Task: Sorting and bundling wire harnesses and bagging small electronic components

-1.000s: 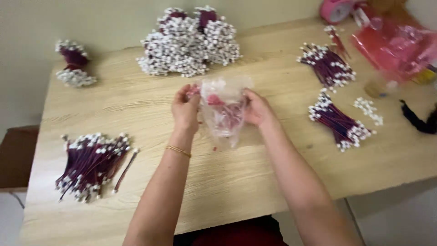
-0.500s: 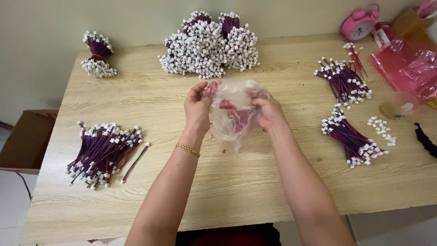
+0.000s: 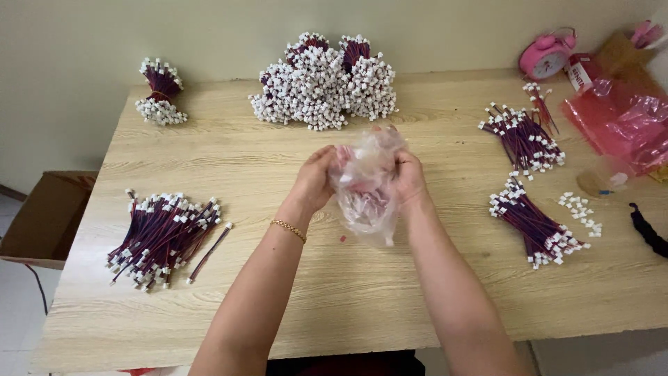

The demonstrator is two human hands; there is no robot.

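Note:
Both hands hold a crumpled clear plastic bag (image 3: 367, 188) with small red pieces inside, lifted above the middle of the wooden table (image 3: 362, 292). My left hand (image 3: 316, 177) grips the bag's left side; a gold bracelet sits on that wrist. My right hand (image 3: 409, 177) grips the bag's right side. The fingers of both hands are curled into the plastic near its top. A tiny red bit (image 3: 342, 239) lies on the table under the bag.
Bundles of dark red wires with white connectors lie at the left (image 3: 161, 237), back left (image 3: 160, 94), back centre (image 3: 323, 82) and right (image 3: 539, 230), (image 3: 522, 136). Loose white connectors (image 3: 581, 211), a pink alarm clock (image 3: 546, 56), red plastic bags (image 3: 623, 125) and a cardboard box (image 3: 45, 216) are around.
The view has shifted, so the table sits lower and further right in frame. The hands keep working the bag, which hangs longer below them now.

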